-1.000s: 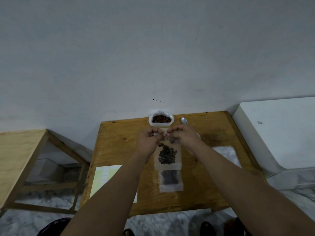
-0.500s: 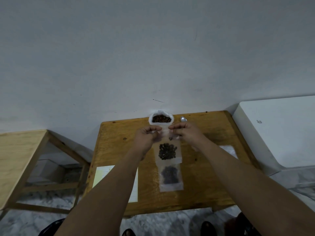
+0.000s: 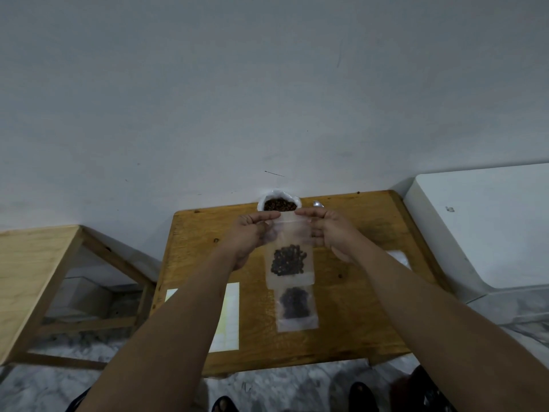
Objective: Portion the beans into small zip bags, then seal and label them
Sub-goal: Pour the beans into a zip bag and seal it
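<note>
I've got the zip bag (image 3: 288, 253) up off the desk (image 3: 350, 295), held by its top corners. My left hand (image 3: 252, 233) pinches the top left corner, thumb and fingers pressed together on the plastic; my right hand (image 3: 329, 230) pinches the top right corner the same way. The bag hangs flat between them, a dark clump of beans (image 3: 288, 260) settled in its lower half. Under it, toward the near edge of the desk, a second filled bag (image 3: 295, 307) lies flat. At the far edge, against the wall, sits the white open bag of beans (image 3: 278, 203), with a spoon (image 3: 318, 204) just beside it on the right. A pale label sheet (image 3: 229, 316) lies near the front left corner, partly hidden by my left forearm.
</note>
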